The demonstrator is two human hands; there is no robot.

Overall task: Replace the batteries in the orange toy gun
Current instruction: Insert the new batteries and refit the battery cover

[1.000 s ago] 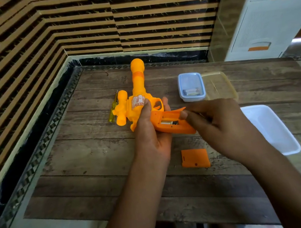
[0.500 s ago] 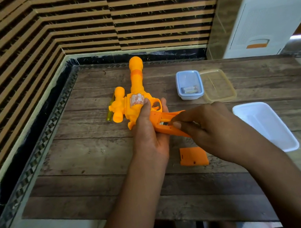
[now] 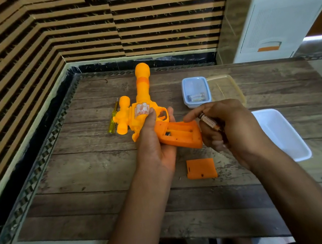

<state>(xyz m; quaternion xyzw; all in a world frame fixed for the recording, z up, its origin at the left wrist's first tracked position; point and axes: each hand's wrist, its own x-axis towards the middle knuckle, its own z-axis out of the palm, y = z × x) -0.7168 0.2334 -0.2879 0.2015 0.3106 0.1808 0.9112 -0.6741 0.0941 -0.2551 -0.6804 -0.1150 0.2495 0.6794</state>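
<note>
From the one view there is, over the person's shoulders and down at the wooden table (image 3: 100,172), the toy gun (image 3: 143,107) is held just above the boards, barrel pointing away toward the wall. The left hand (image 3: 154,141) is wrapped round its body by the trigger, thumb lying across the sticker. The handle faces up with its battery slot (image 3: 180,133) open, and as far as I can see it is empty. The right hand (image 3: 232,130) is just beside the butt of the handle, fingers curled round a battery (image 3: 208,120); whether there is a second one tucked in the palm I cannot tell.

The slot's cover (image 3: 201,169) lies flat on the table near the wrists, and a screwdriver (image 3: 113,120) sits beside the gun's left side. Farther back a small blue-rimmed box (image 3: 184,93) has what look like batteries in it, a clear lid (image 3: 226,89) beside it, and a white tray (image 3: 283,135) lies to the right.

I'd say the old cells are just out. Next that hand has to put them down, probably in the tray, and reach for fresh ones in the box, minding which way round they go.
</note>
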